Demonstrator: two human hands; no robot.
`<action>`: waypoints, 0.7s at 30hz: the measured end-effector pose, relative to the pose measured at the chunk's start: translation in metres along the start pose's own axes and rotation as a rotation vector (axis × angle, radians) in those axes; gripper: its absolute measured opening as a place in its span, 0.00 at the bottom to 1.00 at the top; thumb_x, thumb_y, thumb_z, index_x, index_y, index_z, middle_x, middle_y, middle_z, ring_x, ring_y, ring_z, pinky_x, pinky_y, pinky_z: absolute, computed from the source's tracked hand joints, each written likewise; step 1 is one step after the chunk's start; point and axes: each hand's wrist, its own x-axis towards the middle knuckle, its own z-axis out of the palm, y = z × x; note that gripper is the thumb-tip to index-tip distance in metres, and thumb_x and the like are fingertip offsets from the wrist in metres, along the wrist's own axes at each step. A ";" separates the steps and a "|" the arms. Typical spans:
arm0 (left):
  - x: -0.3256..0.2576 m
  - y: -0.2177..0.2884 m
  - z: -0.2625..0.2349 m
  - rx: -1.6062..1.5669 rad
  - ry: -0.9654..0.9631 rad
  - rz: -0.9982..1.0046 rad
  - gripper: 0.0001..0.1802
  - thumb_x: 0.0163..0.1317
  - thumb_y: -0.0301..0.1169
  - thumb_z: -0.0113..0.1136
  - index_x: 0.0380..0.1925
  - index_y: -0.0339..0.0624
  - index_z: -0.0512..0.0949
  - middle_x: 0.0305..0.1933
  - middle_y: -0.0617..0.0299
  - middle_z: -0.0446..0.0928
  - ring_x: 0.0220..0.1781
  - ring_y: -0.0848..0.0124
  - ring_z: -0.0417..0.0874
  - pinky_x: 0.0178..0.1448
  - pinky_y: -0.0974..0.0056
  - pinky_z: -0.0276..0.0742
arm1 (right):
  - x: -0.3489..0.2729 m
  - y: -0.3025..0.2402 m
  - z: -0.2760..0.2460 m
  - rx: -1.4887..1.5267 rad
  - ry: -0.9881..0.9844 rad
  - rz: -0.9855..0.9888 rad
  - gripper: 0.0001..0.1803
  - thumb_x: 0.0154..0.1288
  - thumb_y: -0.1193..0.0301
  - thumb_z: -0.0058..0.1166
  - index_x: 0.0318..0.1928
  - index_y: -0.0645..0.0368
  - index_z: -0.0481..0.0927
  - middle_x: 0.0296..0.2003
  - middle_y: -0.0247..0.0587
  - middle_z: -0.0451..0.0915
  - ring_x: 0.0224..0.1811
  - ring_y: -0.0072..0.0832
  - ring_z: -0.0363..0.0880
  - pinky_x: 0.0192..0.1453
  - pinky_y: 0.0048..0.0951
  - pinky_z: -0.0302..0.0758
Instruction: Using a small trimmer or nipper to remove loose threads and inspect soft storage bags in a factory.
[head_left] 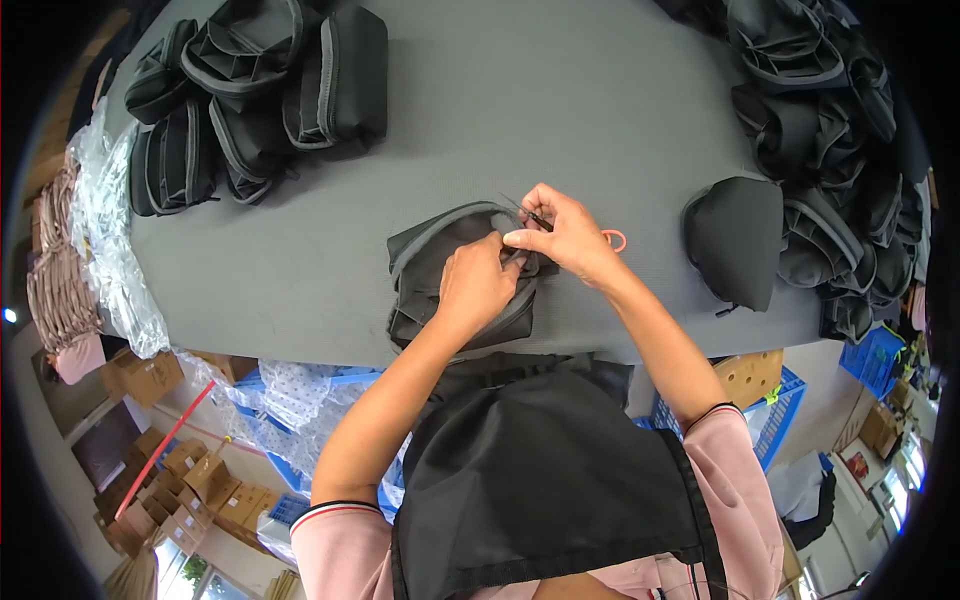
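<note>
Both hands meet over a dark grey fabric pouch (455, 270) lying near the front edge of the grey counter (560, 110). Her left hand (478, 285) is clenched on the pouch's upper edge, pinching the fabric beside the grey piping. Just above it, touching fingertip to fingertip, the right hand (562, 232) grips small thread snips (530, 213) whose dark blades point left at the seam; an orange loop (614, 240) shows behind the wrist. To the right, well apart, a single black pouch (738, 240) leans against a large heap of similar black pouches (830, 130) along the counter's right side. A second stack of finished pouches (260, 80) sits at the far left corner, with clear plastic bags (105, 230) spilling over the left edge. Below the counter are cardboard boxes (190, 480) and blue crates (775, 410).
</note>
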 end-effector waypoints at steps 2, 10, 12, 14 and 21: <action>-0.001 -0.009 0.001 0.017 0.022 -0.006 0.13 0.53 0.33 0.58 0.29 0.31 0.75 0.31 0.44 0.79 0.35 0.48 0.80 0.42 0.51 0.73 | -0.001 -0.002 0.007 0.017 -0.033 -0.039 0.16 0.50 0.72 0.65 0.29 0.61 0.66 0.24 0.28 0.68 0.25 0.14 0.62 0.27 0.20 0.62; -0.009 0.009 0.004 0.138 0.045 0.086 0.18 0.51 0.40 0.62 0.31 0.34 0.75 0.29 0.47 0.79 0.33 0.51 0.80 0.39 0.53 0.73 | -0.010 -0.009 0.028 -0.488 0.414 -0.387 0.10 0.43 0.83 0.52 0.28 0.61 0.69 0.21 0.40 0.72 0.20 0.30 0.72 0.24 0.29 0.66; 0.002 0.007 0.003 0.156 0.058 0.136 0.21 0.50 0.42 0.62 0.34 0.34 0.75 0.28 0.48 0.79 0.33 0.51 0.80 0.39 0.53 0.73 | -0.006 -0.012 0.016 -0.007 0.151 -0.040 0.09 0.49 0.80 0.52 0.33 0.62 0.70 0.21 0.33 0.71 0.21 0.22 0.69 0.26 0.27 0.66; 0.009 0.009 0.002 0.170 0.030 0.173 0.22 0.51 0.43 0.63 0.36 0.34 0.75 0.27 0.48 0.78 0.33 0.51 0.80 0.38 0.54 0.73 | -0.014 -0.012 0.006 0.177 0.257 -0.029 0.11 0.54 0.73 0.55 0.37 0.61 0.71 0.21 0.31 0.70 0.23 0.18 0.65 0.29 0.24 0.65; 0.013 -0.005 -0.017 -0.234 -0.188 0.192 0.16 0.55 0.35 0.61 0.37 0.33 0.75 0.31 0.49 0.80 0.35 0.57 0.81 0.42 0.59 0.73 | -0.066 0.013 -0.008 -0.050 0.365 -0.126 0.14 0.56 0.71 0.56 0.43 0.59 0.71 0.25 0.34 0.73 0.27 0.23 0.71 0.34 0.25 0.69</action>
